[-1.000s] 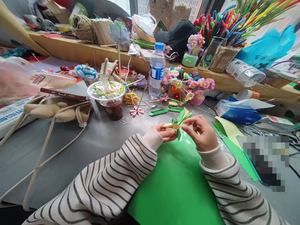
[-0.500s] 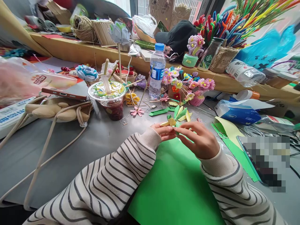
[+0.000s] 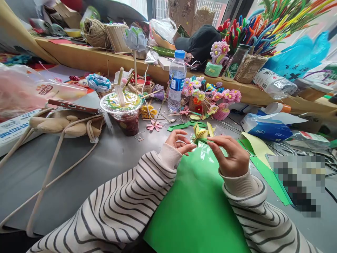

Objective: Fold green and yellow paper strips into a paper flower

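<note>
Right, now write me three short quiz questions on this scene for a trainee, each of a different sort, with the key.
1. True or false: the right hand pinches the folded paper between thumb and finger.
2. Multiple choice: what does the phone lie on?
a) the tissue pack
b) the bag
c) the shelf
3. Fill in the blank: the big sheet in the lower middle of the view is coloured ____.

Key: 1 true; 2 b; 3 green.
</note>
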Demonstrator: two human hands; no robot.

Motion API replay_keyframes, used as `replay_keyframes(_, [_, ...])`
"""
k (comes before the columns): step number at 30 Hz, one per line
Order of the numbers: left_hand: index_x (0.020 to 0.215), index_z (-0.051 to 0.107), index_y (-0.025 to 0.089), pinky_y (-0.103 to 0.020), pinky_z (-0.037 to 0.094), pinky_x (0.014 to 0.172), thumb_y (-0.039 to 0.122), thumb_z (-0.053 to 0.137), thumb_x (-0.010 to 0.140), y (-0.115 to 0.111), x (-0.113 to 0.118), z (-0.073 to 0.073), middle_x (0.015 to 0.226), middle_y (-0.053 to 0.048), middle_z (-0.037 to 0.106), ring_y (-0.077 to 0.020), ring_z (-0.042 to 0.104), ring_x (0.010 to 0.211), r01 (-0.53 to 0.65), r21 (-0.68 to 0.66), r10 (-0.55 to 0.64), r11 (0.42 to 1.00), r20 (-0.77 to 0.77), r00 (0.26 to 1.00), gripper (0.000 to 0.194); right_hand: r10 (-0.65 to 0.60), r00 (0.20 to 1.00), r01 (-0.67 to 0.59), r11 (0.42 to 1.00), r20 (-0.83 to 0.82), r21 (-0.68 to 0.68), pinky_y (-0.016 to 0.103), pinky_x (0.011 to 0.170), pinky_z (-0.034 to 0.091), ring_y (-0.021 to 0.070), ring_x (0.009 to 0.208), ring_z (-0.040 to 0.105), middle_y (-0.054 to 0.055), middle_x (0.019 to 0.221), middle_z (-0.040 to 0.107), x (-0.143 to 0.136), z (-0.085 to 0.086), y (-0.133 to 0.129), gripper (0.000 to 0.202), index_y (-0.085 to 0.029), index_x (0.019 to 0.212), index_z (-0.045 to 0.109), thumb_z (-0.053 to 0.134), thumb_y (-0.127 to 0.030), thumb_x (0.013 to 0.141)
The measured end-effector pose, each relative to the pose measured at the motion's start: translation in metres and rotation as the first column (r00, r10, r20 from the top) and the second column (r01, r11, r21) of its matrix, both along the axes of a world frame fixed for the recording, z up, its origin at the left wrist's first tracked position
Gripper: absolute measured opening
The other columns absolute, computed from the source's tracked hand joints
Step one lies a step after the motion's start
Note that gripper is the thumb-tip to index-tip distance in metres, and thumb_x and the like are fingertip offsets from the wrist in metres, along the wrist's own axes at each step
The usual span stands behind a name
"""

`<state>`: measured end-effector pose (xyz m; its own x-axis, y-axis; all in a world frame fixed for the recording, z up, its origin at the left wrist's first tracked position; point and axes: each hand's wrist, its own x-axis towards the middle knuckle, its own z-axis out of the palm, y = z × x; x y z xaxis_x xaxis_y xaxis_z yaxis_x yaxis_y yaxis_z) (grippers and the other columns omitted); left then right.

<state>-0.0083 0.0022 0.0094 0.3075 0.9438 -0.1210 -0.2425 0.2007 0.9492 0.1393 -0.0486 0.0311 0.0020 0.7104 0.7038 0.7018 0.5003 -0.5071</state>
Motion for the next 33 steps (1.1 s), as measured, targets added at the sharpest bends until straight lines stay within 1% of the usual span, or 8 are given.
replay_keyframes(3, [0.099,0.048,0.020,-0.020,0.041,0.051,0.029,0.071,0.049,0.001,-0.002,-0.002,0.093,-0.003,0.049,-0.0050,0.049,0.056,-0.050,0.326,0.105,0.944,-0.152,0.983,0.056,0.091,0.986,-0.112,0.983,-0.140,-0.147,0.027,0.061,0.047,0.0126,0.067,0.056,0.003,0.074,0.061,0.002,0.002,0.003,0.009,-0.019,0.079,0.061,0.055,-0.019,0.071])
replay_keyframes(6, [0.094,0.057,0.020,-0.019,0.037,0.049,0.033,0.069,0.051,0.005,-0.005,-0.004,0.093,-0.004,0.052,-0.0079,0.048,0.061,0.084,0.424,0.051,0.902,-0.297,0.954,0.046,0.154,0.951,-0.217,0.951,-0.269,-0.221,0.024,0.055,0.046,0.0105,0.062,0.055,0.001,0.070,0.059,0.003,0.005,0.005,0.008,-0.019,0.077,0.060,0.056,-0.021,0.071])
replay_keyframes(9, [0.086,0.061,0.019,-0.020,0.037,0.053,0.035,0.069,0.051,0.008,-0.006,-0.007,0.081,-0.003,0.057,-0.0137,0.050,0.072,0.198,0.300,-0.097,0.933,-0.320,0.942,0.039,0.144,0.918,-0.254,0.929,-0.368,-0.268,0.023,0.052,0.046,0.0088,0.056,0.053,0.000,0.066,0.057,0.002,0.010,0.004,0.008,-0.018,0.074,0.060,0.055,-0.024,0.071])
replay_keyframes(12, [0.096,0.055,0.018,-0.025,0.041,0.064,0.031,0.072,0.047,0.008,-0.004,-0.009,0.084,-0.005,0.060,-0.0182,0.054,0.081,0.308,0.068,-0.303,0.949,-0.066,0.951,0.054,0.144,0.896,-0.285,0.913,-0.421,-0.293,0.023,0.051,0.046,0.0081,0.053,0.052,0.000,0.066,0.056,0.003,0.014,0.003,0.009,-0.018,0.072,0.060,0.055,-0.025,0.071])
replay_keyframes(14, [0.097,0.052,0.015,-0.029,0.042,0.068,0.029,0.073,0.045,0.007,-0.002,-0.010,0.081,-0.006,0.061,-0.0186,0.057,0.078,0.363,-0.040,-0.357,0.931,0.103,0.928,0.057,0.162,0.880,-0.318,0.899,-0.446,-0.302,0.023,0.050,0.046,0.0080,0.052,0.052,0.000,0.066,0.057,0.004,0.014,0.004,0.009,-0.018,0.072,0.060,0.056,-0.026,0.070])
replay_keyframes(21, [0.086,0.053,0.011,-0.031,0.040,0.074,0.026,0.077,0.037,0.005,0.005,-0.012,0.065,-0.003,0.064,-0.0142,0.059,0.064,0.383,-0.152,-0.297,0.911,0.402,0.866,0.057,0.200,0.838,-0.411,0.843,-0.507,-0.347,0.025,0.052,0.047,0.0091,0.055,0.053,0.000,0.067,0.059,0.004,0.013,0.005,0.015,-0.019,0.081,0.060,0.053,-0.029,0.072])
replay_keyframes(27, [0.083,0.051,0.012,-0.032,0.042,0.074,0.021,0.077,0.038,0.002,0.007,-0.009,0.067,-0.003,0.065,-0.0155,0.061,0.066,0.375,-0.183,-0.262,0.909,0.450,0.854,0.053,0.189,0.884,-0.346,0.880,-0.428,-0.325,0.023,0.052,0.045,0.0081,0.055,0.050,-0.001,0.065,0.057,-0.001,0.018,0.001,0.012,-0.021,0.078,0.062,0.052,-0.022,0.072])
replay_keyframes(33, [0.089,0.048,0.013,-0.034,0.042,0.075,0.019,0.076,0.038,0.000,0.009,-0.009,0.076,-0.004,0.064,-0.0206,0.060,0.079,0.284,-0.165,-0.193,0.944,0.420,0.886,0.058,0.149,0.905,-0.298,0.891,-0.399,-0.342,0.025,0.052,0.044,0.0111,0.058,0.050,-0.001,0.056,0.051,-0.003,0.019,0.000,0.016,-0.021,0.079,0.063,0.050,-0.027,0.073])
